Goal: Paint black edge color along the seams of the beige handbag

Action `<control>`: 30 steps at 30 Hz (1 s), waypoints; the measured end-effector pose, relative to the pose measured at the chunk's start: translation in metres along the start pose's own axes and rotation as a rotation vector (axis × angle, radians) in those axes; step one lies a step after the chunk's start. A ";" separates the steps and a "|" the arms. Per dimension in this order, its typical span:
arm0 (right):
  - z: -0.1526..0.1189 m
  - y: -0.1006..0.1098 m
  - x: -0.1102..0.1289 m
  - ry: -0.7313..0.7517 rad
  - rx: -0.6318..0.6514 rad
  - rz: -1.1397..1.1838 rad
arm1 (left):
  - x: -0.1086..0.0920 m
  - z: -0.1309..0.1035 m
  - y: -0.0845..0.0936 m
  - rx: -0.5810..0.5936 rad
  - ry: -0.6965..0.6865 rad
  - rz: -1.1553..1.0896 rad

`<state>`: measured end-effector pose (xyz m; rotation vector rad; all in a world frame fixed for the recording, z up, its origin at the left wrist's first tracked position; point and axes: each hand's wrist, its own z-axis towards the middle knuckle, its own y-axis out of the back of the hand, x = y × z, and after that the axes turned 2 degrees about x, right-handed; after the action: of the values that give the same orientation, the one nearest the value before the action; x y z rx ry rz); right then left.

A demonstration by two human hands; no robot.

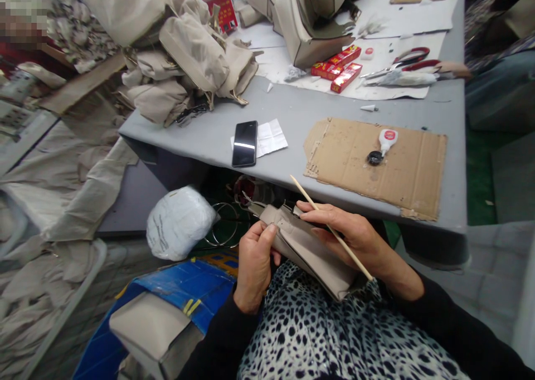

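Left grip (256,260): pinching beige bag (321,256); right grip (357,234): holding pale stick (345,247), fingertips at bag; bag: between both grips; step: apparently edge handling; next move: calls for steady left pinch

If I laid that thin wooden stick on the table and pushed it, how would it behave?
The wooden stick in the right hand looks slim, so it's probably light. It runs straight without sagging, which suggests stiffness. Its narrow, rod-like shape might roll on the table.
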<state>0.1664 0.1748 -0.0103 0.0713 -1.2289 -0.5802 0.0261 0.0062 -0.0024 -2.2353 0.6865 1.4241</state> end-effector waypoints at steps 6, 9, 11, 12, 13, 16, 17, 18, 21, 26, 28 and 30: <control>-0.001 0.000 0.000 -0.007 -0.001 0.022 | -0.005 0.000 0.002 0.015 0.031 -0.028; -0.001 0.000 0.001 -0.014 0.003 0.034 | -0.013 0.001 0.005 0.056 0.073 -0.082; -0.001 0.000 0.001 -0.013 0.001 0.038 | -0.021 0.002 0.008 0.097 0.080 -0.097; -0.002 0.000 0.001 -0.012 0.002 0.038 | -0.024 0.002 0.011 0.117 0.075 -0.088; -0.002 0.001 0.001 -0.012 0.004 0.037 | -0.028 0.003 0.014 0.131 0.065 -0.067; -0.004 0.003 0.002 -0.013 0.024 0.045 | -0.038 0.008 0.022 0.102 0.033 0.041; -0.004 0.005 0.002 -0.010 0.030 0.052 | -0.041 0.009 0.025 0.096 0.037 0.074; -0.004 0.006 0.001 -0.002 0.035 0.061 | -0.043 0.011 0.027 0.108 0.053 0.104; -0.002 0.011 -0.002 0.042 0.057 0.097 | -0.055 0.014 0.033 0.276 0.125 0.231; 0.006 0.020 -0.004 0.105 0.147 0.168 | -0.090 0.018 0.036 0.421 0.068 0.449; 0.009 0.022 -0.002 0.128 0.207 0.168 | -0.101 0.019 0.034 0.470 0.091 0.490; 0.012 0.023 0.001 0.143 0.244 0.160 | -0.105 0.020 0.030 0.574 0.163 0.529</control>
<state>0.1640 0.1971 0.0031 0.2138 -1.1486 -0.2794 -0.0442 0.0137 0.0834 -1.7855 1.6024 1.0556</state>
